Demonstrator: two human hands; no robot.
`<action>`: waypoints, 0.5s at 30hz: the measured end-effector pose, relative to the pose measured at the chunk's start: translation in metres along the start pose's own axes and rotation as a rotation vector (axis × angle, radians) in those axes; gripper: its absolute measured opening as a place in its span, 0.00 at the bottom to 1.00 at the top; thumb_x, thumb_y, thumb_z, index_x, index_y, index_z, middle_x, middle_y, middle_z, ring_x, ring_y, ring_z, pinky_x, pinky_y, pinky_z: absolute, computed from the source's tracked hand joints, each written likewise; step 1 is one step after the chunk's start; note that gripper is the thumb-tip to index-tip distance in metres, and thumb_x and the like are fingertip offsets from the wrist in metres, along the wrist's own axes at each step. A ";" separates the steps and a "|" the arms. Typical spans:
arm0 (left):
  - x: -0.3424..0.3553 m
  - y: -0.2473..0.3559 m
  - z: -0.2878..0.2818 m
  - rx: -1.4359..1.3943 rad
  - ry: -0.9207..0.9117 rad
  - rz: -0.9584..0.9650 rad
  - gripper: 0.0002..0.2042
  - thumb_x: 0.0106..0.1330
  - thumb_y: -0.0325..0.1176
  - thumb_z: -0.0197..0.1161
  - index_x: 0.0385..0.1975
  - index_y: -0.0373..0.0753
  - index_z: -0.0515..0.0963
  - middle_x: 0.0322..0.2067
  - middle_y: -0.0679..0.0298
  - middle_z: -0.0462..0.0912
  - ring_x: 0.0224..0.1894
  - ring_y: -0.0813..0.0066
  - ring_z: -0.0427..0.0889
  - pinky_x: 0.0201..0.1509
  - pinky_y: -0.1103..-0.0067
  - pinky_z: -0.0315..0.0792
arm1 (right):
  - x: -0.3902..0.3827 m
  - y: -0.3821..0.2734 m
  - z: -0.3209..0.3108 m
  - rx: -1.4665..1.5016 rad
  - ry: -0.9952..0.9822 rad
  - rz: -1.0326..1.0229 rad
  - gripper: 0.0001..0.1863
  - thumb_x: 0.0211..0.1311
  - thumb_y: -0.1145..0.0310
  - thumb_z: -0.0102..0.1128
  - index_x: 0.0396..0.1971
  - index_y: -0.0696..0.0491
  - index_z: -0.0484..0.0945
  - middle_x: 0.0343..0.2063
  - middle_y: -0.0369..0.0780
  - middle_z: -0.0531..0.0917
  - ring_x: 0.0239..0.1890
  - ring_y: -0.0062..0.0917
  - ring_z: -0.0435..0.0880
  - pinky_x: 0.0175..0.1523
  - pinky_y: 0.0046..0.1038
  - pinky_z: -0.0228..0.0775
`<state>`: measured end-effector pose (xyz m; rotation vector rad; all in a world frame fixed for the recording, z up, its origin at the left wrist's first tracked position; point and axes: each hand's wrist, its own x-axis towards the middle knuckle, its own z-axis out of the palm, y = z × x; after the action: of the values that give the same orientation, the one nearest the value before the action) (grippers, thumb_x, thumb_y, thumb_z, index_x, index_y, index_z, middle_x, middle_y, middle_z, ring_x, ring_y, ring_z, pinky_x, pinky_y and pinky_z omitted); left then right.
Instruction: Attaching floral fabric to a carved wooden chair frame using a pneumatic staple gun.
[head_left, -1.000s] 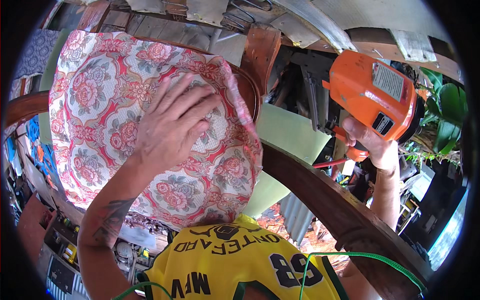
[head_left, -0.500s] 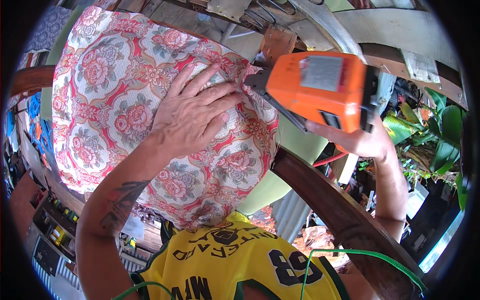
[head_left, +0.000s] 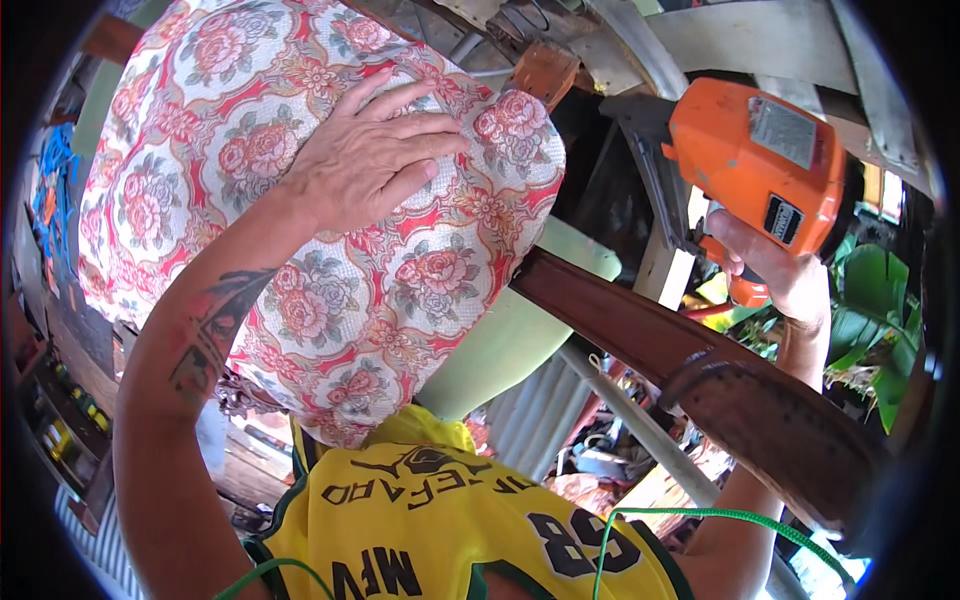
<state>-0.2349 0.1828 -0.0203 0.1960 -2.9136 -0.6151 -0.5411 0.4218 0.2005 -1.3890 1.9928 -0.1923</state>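
Observation:
Red and white floral fabric covers a cushioned piece in front of me, its right-hand edge loose and rounded. My left hand lies flat on the fabric near its upper right part, fingers spread. My right hand is wrapped round the handle of an orange pneumatic stapler. The stapler is held up to the right of the fabric, its dark nose pointing left and apart from the cloth. A red hose shows below its handle.
A dark brown wooden frame rail runs from the fabric toward the lower right. Pale green padding shows beneath the cloth. Leafy plants stand at the right. A green cord crosses low in front of me.
The stapler in my right hand has moved right, away from the fabric's edge, and turned somewhat. The fabric's right edge now hangs free. My left hand stays spread on the cloth.

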 end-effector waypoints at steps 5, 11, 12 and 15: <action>0.000 0.009 0.004 0.015 -0.025 -0.055 0.21 0.76 0.39 0.50 0.65 0.52 0.79 0.69 0.70 0.77 0.81 0.60 0.56 0.85 0.52 0.33 | 0.021 -0.031 -0.024 0.167 0.099 0.292 0.20 0.59 0.69 0.79 0.50 0.56 0.86 0.32 0.34 0.88 0.32 0.17 0.85 0.37 0.22 0.78; 0.004 0.012 0.000 -0.013 -0.060 -0.095 0.21 0.71 0.39 0.54 0.62 0.52 0.81 0.66 0.71 0.78 0.80 0.60 0.57 0.85 0.50 0.30 | 0.079 -0.056 -0.023 0.031 0.082 0.094 0.31 0.53 0.67 0.85 0.55 0.58 0.81 0.44 0.37 0.89 0.44 0.21 0.86 0.53 0.29 0.80; 0.005 0.012 -0.001 -0.011 -0.035 -0.083 0.21 0.71 0.39 0.54 0.62 0.52 0.81 0.66 0.71 0.78 0.80 0.60 0.57 0.85 0.50 0.30 | 0.091 -0.058 -0.019 -0.022 0.070 0.056 0.31 0.53 0.66 0.85 0.56 0.58 0.80 0.44 0.37 0.89 0.44 0.21 0.86 0.53 0.28 0.80; 0.006 0.012 0.001 0.009 -0.049 -0.095 0.21 0.67 0.40 0.58 0.60 0.56 0.83 0.65 0.73 0.79 0.78 0.60 0.59 0.84 0.48 0.34 | 0.128 -0.059 0.002 0.021 -0.114 -0.382 0.26 0.55 0.69 0.82 0.53 0.58 0.82 0.42 0.40 0.89 0.43 0.23 0.86 0.54 0.30 0.79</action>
<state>-0.2422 0.1932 -0.0152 0.3265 -2.9692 -0.6295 -0.5184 0.2861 0.1703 -1.7172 1.6151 -0.2965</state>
